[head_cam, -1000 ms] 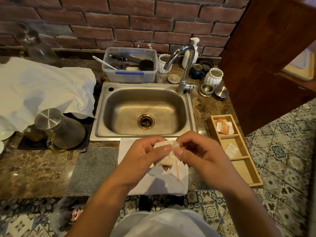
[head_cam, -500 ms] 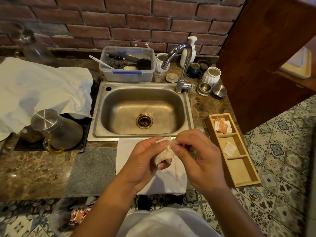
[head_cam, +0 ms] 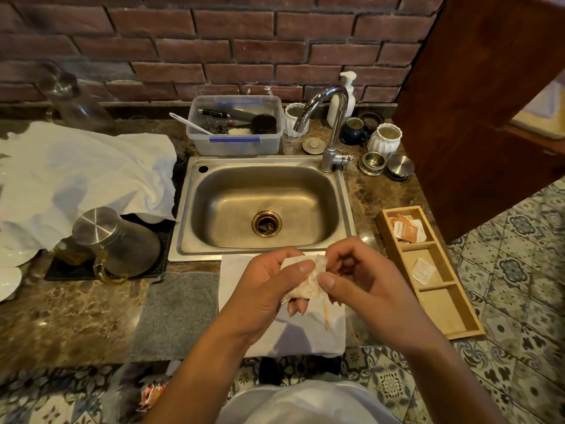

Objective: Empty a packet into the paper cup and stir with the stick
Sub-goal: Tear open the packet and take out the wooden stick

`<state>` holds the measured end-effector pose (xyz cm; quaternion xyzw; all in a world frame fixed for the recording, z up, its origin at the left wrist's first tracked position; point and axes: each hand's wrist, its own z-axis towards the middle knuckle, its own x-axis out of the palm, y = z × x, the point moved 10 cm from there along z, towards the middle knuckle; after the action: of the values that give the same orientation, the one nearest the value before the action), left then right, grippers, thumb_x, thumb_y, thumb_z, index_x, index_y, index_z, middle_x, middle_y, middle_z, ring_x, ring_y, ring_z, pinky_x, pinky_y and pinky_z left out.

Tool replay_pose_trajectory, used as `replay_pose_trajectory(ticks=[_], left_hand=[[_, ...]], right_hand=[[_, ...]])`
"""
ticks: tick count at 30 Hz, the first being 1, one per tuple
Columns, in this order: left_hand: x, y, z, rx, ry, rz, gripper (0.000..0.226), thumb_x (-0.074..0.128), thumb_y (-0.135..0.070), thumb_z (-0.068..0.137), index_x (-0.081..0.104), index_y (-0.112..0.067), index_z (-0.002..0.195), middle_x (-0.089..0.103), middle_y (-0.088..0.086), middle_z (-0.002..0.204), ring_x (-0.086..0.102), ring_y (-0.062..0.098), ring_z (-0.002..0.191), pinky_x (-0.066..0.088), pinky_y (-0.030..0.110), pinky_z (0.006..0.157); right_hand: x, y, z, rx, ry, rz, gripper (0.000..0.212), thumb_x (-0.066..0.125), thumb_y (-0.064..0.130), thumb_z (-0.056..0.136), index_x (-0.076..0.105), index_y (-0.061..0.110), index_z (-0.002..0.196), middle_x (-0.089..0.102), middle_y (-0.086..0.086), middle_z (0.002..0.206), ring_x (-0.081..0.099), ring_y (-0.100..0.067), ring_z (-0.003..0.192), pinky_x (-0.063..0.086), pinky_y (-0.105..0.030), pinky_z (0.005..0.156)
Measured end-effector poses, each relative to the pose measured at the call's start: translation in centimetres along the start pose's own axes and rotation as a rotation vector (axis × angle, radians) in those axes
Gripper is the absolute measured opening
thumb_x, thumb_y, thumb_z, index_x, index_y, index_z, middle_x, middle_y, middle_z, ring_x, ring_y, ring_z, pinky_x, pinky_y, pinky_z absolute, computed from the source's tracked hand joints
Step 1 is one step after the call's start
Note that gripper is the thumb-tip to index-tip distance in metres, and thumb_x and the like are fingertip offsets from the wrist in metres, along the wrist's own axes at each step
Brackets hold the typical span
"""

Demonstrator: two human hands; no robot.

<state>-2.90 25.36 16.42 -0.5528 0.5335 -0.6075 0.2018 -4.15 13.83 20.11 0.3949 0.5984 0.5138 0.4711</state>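
While both hands pinch one white packet (head_cam: 301, 289) above the white napkin (head_cam: 293, 335) at the near counter edge, the steel sink (head_cam: 263, 209) beyond sits dry. The clear plastic tub (head_cam: 235, 139) behind it holds a scourer, brush and utensils. At right, the wooden tray (head_cam: 464, 325) has sachets in its far and middle compartments; their print is unreadable. The left hand (head_cam: 263, 289) grips the packet's body, the right hand (head_cam: 363, 283) its top corner. A stick (head_cam: 326, 313) lies on the napkin.
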Motion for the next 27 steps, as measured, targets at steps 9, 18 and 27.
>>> replay_pose_trajectory(ticks=[9, 18, 27], left_hand=[[-0.2, 0.0, -0.1, 0.035, 0.024, 0.097, 0.006, 0.074, -0.025, 0.079, 0.072, -0.020, 0.077, 0.065, 0.006, 0.061, 0.058, 0.012, 0.046, 0.044, 0.020, 0.045], [-1.0, -0.2, -0.2, 0.033, 0.031, 0.216, 0.011, 0.067, -0.014, 0.089, 0.073, -0.017, 0.081, 0.066, 0.012, 0.061, 0.060, 0.012, 0.047, 0.042, 0.017, 0.045], [-1.4, 1.3, 0.1, 0.033, -0.087, 0.013, 0.016, 0.074, -0.029, 0.077, 0.076, -0.015, 0.084, 0.065, 0.007, 0.061, 0.056, 0.009, 0.042, 0.036, 0.018, 0.042]], right_hand=[[1.2, 0.0, 0.0, -0.057, 0.161, -0.044, 0.020, 0.058, 0.028, 0.098, 0.069, 0.011, 0.101, 0.067, -0.004, 0.080, 0.062, -0.013, 0.070, 0.050, -0.027, 0.064], [0.7, -0.7, -0.1, -0.067, 0.136, -0.139, 0.008, 0.063, 0.023, 0.096, 0.067, 0.018, 0.101, 0.066, 0.001, 0.084, 0.062, -0.017, 0.075, 0.050, -0.028, 0.067], [0.3, 0.7, 0.6, -0.220, 0.053, -0.309, 0.011, 0.064, 0.018, 0.098, 0.070, 0.011, 0.102, 0.069, 0.001, 0.087, 0.064, -0.023, 0.077, 0.051, -0.044, 0.066]])
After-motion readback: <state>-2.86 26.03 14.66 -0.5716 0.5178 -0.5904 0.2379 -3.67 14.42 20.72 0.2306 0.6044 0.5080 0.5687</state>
